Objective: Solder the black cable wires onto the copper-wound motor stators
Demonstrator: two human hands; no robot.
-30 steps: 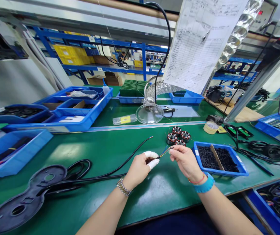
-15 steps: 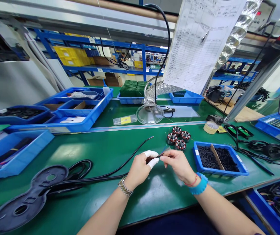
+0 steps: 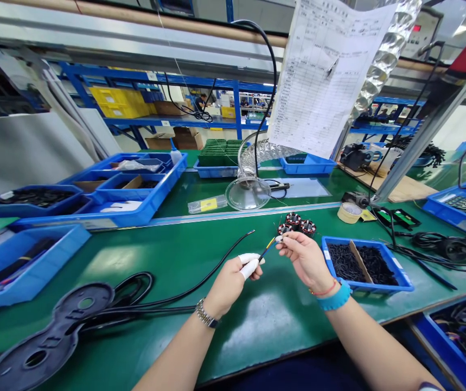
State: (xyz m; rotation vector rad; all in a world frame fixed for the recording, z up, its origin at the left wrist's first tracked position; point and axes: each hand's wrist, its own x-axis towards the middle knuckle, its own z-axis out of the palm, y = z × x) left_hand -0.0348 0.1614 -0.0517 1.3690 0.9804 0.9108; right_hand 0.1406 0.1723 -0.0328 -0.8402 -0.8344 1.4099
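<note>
My left hand (image 3: 238, 274), with white finger cots on thumb and forefinger, is closed around the end of a black cable (image 3: 163, 310). Thin coloured wires (image 3: 270, 245), yellow and blue among them, stick out of the cable end. Thumb and fingertips of my right hand (image 3: 301, 254) pinch these wires near their tips; the exact tips are hidden. Just behind that hand stand several motor stators (image 3: 293, 218) with copper windings, partly covered by it. The cable runs left to a dark grey figure-eight-shaped housing (image 3: 59, 320) with two holes. A second cable end (image 3: 236, 244) lies loose beside my left hand.
Right of my hands is a blue divided bin (image 3: 365, 263) of short black pieces. Farther right lie a tape roll (image 3: 349, 213) and coiled cables (image 3: 448, 252). A clear extraction hood (image 3: 249, 194) stands behind. Blue trays (image 3: 135, 209) fill the left; a paper sheet (image 3: 326, 76) hangs above.
My right hand has moved slightly up and right, away from my left hand. Yellow and blue wires now show between them. The view has shifted a little.
</note>
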